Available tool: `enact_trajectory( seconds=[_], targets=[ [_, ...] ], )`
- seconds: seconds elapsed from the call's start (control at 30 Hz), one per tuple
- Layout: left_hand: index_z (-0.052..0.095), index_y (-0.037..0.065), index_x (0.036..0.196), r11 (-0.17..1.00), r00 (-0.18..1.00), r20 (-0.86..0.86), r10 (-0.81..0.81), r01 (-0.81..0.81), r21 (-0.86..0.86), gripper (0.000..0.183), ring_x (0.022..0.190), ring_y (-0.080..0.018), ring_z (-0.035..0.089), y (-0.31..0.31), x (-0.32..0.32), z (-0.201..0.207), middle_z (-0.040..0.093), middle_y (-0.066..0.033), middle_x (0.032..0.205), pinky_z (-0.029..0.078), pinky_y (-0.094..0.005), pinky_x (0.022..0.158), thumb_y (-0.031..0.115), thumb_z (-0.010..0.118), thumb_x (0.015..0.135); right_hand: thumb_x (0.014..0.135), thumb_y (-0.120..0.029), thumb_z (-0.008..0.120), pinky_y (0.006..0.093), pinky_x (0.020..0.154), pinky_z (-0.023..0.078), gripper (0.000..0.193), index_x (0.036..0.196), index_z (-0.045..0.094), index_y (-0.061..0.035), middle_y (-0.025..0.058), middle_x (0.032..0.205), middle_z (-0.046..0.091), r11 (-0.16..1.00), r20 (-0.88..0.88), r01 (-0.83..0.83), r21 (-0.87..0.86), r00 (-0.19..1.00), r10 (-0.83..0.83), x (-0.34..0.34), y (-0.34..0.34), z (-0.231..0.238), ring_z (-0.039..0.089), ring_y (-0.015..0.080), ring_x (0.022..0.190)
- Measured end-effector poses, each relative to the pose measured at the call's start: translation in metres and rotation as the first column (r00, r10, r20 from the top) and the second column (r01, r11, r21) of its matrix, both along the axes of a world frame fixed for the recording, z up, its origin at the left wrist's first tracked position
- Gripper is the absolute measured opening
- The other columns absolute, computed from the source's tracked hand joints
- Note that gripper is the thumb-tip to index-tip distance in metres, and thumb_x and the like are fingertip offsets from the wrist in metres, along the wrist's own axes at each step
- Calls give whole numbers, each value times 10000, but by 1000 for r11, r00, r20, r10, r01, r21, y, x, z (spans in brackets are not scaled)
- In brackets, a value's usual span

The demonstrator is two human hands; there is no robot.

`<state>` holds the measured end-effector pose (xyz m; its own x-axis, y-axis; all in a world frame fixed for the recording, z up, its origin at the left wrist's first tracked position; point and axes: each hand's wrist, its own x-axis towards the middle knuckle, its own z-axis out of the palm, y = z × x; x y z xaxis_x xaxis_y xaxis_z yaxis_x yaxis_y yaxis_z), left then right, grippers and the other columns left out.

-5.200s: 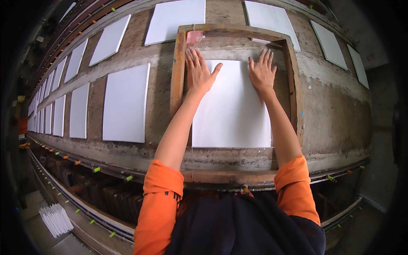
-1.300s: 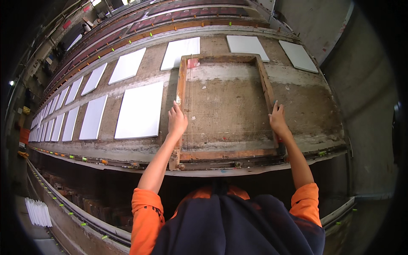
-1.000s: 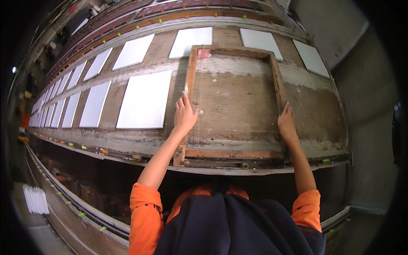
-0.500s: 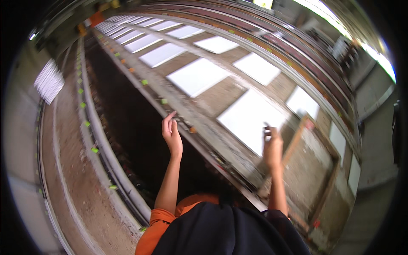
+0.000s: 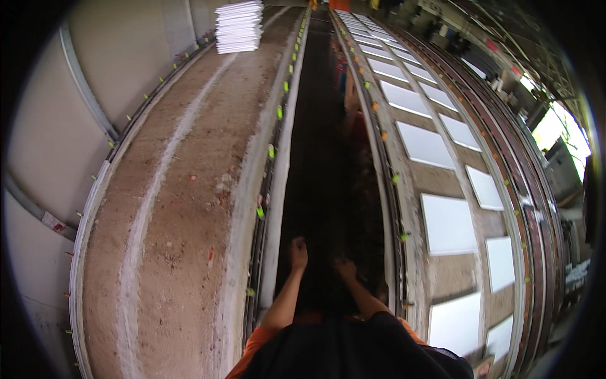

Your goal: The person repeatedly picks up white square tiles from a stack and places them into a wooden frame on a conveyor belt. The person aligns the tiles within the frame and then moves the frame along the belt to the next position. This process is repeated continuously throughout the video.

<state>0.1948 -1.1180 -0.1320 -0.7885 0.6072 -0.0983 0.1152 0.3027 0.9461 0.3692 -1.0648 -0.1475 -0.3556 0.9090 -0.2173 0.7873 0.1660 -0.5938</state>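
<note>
We hold the left hand (image 5: 298, 254) half-curled, empty, cannot tell the grip of the right hand (image 5: 344, 269), with white panels (image 5: 449, 224) rightward.

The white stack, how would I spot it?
Find the long brown table left of the dark aisle. Follow it toward the picture's top: there sits the white stack. It's piled high, while the white boards across the aisle lie singly.

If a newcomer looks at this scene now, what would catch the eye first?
Probably the bright white panels, laid in two rows along the right table. Then the tall white stack, farther away on the left table. Between the tables, the left hand and right hand show against the dark aisle.
</note>
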Motion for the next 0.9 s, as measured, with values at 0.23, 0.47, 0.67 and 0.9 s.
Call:
enact_trajectory(
  seconds=[0.23,0.47,0.67,0.9],
  targets=[
    [629,52,966,915,983,43,180,-152,-373,240,935,-285,598,43,-48,-86,633,-154,968,453,-396,845,211,522,822,821,-225,511,396,703,488,236,896,665,-62,134,814,648,998,228,-60,20,972,54,-45,100,-57,628,282,779],
    [660,30,816,921,959,-199,-201,116,-371,200,833,-356,616,154,-139,-96,638,-198,863,477,-435,757,178,529,785,807,-220,500,424,728,483,237,857,675,-68,140,834,640,995,205,-47,85,978,29,-118,249,-55,617,310,782],
    [650,21,884,950,966,-184,-179,121,-288,226,879,-369,599,286,-202,-109,623,-225,894,467,-421,784,191,536,788,823,-212,475,458,808,454,257,890,667,-56,159,915,636,999,201,-50,22,979,44,-209,377,-86,603,339,866],
    [607,29,1001,786,966,59,-253,240,-569,250,963,-345,572,400,-299,-123,600,-220,983,444,-408,836,186,505,836,835,-192,475,455,851,444,282,1015,614,-26,190,968,625,992,-24,60,-113,998,-63,-322,507,-65,585,376,928]
  ],
)
